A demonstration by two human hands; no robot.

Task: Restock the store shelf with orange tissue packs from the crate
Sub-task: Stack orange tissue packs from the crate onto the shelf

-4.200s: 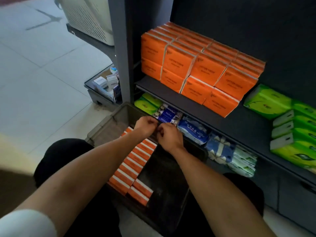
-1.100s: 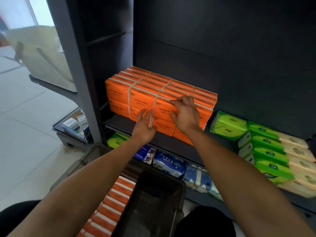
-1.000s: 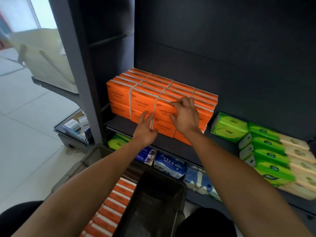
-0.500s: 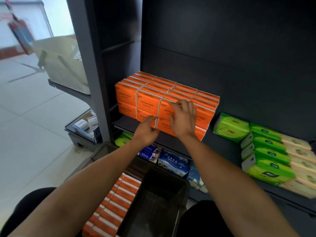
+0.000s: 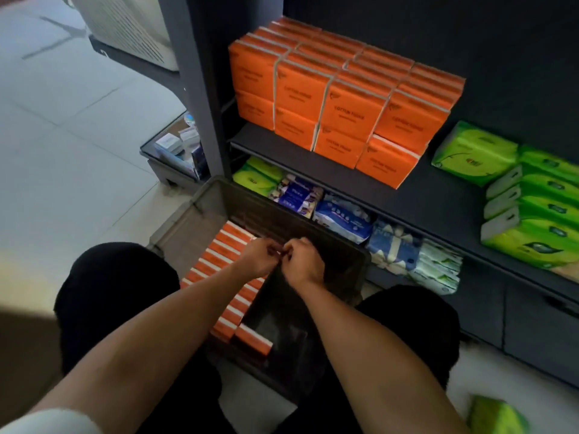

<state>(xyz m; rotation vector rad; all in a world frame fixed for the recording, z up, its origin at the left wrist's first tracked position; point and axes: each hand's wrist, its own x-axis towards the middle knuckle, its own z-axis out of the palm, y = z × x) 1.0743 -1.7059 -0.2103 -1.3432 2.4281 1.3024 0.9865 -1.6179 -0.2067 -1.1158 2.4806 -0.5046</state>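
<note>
My left hand [image 5: 258, 256] and right hand [image 5: 302, 261] meet over the far end of the crate [image 5: 360, 261], fingers curled inward, knuckles nearly touching. They seem to pinch the far end of the row of orange tissue packs in the crate [image 5: 219, 261], but motion blur stops me telling what my fingertips actually hold.

That row stands on edge along the crate's left wall, running from the near rim to near the far one. A shorter second row sits beside it at the near end. The right half of the crate shows bare dark bottom, so there is room for my right wrist there.

Up on the shelf [image 5: 423, 195], the stacked orange packs [image 5: 344, 98] fill the left end against the upright post [image 5: 200, 89], two high and several deep. The rightmost front pack juts closer to the shelf's front edge than its neighbours. A strip of bare shelf lies between the orange stack and the green tissue packs [image 5: 532, 198] at the right. Blue and white packs [image 5: 341, 217] sit on the lower shelf just behind the crate's far rim.
</note>
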